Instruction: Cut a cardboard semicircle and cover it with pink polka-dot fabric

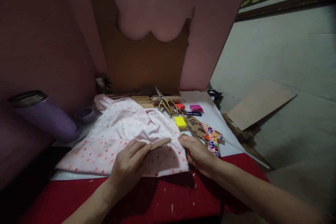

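A white cloth with small pink and red dots (99,150) lies spread and wrinkled over the front of the table. Above it, my left hand (131,159) pinches a narrow brown piece, apparently cardboard (160,144), that points to the right. My right hand (196,152) is closed at the cloth's right edge, thumb on top and fingers curled underneath. Gold-handled scissors (168,106) rest behind the cloth. Close to my right hand are a yellow block (180,122) and a flower-patterned glue gun (213,138).
A purple tumbler (47,117) and a roll of tape (86,114) stand at the left. Toward the back lie a twine roll (168,99), a blue cutter (193,113) and a pink packet (196,109). Cut brown cardboard (147,63) leans against the pink wall.
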The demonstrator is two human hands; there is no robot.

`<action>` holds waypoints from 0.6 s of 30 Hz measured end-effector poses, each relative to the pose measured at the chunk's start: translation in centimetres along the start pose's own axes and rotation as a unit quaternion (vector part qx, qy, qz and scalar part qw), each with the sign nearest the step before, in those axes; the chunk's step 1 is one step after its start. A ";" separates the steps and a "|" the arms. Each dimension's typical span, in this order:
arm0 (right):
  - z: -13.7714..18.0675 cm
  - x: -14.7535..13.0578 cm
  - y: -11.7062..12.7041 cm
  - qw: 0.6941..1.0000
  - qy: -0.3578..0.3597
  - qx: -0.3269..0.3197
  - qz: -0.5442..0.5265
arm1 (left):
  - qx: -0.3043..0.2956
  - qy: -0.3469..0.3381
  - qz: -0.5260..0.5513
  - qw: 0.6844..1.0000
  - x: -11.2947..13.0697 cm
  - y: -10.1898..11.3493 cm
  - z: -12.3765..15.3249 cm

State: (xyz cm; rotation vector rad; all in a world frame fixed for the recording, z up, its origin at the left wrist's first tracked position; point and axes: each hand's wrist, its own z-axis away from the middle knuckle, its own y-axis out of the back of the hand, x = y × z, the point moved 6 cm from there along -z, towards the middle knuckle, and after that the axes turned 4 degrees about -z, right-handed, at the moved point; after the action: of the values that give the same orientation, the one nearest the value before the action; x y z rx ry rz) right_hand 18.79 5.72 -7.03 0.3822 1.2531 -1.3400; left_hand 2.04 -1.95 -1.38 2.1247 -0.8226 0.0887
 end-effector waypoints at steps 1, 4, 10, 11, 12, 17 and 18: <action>0.1 -0.1 -0.1 1.000 0.000 0.000 0.001 | 0.036 0.077 0.048 0.995 -0.9 0.6 0.0; 0.3 -0.3 -0.4 1.000 0.000 0.005 0.005 | 0.086 0.337 0.235 0.908 -3.4 0.7 0.8; 0.2 -0.3 -0.2 1.000 0.002 0.004 0.002 | -0.044 0.591 0.514 0.619 -1.0 -2.9 4.2; 0.1 -0.2 -0.2 1.000 0.003 0.004 0.001 | -0.115 0.598 0.517 0.602 0.0 -3.4 4.8; 0.1 -0.2 -0.1 1.000 0.003 0.004 -0.001 | -0.180 0.592 0.496 0.609 0.6 -3.6 5.3; -0.1 0.1 0.0 1.000 0.000 0.004 -0.010 | -0.066 0.272 0.100 0.955 -1.5 0.3 1.3; -0.1 0.1 0.0 1.000 0.000 0.006 -0.012 | -0.047 0.207 0.037 0.977 -1.9 0.6 0.6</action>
State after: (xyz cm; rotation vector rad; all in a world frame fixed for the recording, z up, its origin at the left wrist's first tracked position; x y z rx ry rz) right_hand 18.74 5.74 -7.09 0.3767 1.2536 -1.3680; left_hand 0.12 -1.64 -2.01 1.8931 -0.6419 0.5039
